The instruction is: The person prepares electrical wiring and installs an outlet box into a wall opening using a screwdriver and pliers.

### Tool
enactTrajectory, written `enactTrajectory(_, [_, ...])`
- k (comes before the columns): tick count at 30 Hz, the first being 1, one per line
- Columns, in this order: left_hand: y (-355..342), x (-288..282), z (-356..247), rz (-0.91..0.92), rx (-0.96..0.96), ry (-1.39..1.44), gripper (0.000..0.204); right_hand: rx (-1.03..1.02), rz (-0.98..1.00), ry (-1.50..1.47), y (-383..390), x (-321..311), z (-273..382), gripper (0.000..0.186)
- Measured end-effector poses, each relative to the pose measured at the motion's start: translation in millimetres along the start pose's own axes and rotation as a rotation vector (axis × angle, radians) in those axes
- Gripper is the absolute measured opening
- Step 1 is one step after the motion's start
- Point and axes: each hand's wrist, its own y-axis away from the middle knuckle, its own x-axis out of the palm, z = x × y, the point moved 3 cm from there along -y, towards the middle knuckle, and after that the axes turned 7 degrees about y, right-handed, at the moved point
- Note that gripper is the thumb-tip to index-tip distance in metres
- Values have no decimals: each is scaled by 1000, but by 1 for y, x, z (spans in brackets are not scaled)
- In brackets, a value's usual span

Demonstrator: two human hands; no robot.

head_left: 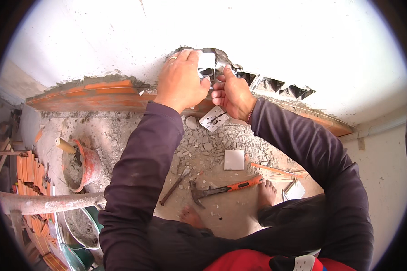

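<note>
High on the broken wall, my left hand [180,81] is closed round a white square box-like piece [206,59], fingers over its top and thumb underneath. The piece sits at a ragged opening [222,56] in the white wall. My right hand [234,94] is just beside it, fingers curled and thumb up against a pale, rounded bit; what exactly it pinches is partly hidden. Below my hands, a white plate with dark slots [214,118] leans on the rubble. On the floor lie a claw hammer with an orange handle [239,185] and a chisel-like metal bar [174,186].
Orange hollow bricks [90,95] line the wall's foot, with broken rubble [203,140] below. A white square tile [234,160] lies near my bare feet. At left stand a red bucket [91,165] of mortar, a wooden pole [49,203] and green-rimmed containers [77,257].
</note>
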Motion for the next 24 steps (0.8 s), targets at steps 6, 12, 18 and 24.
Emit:
enactTrajectory(6, [12, 6, -1, -26, 22, -12, 60, -28, -156, -223, -18, 9, -24, 33])
enactTrajectory(12, [20, 7, 5, 1, 21, -75, 60, -72, -217, -333, -21, 10, -22, 22])
enactTrajectory(18, [21, 10, 2, -18, 25, -166, 60, -186, -257, -418, -22, 12, -31, 18])
enactTrajectory(24, [24, 11, 2, -19, 9, -195, 61, -318, -315, -478, -23, 16, -37, 12])
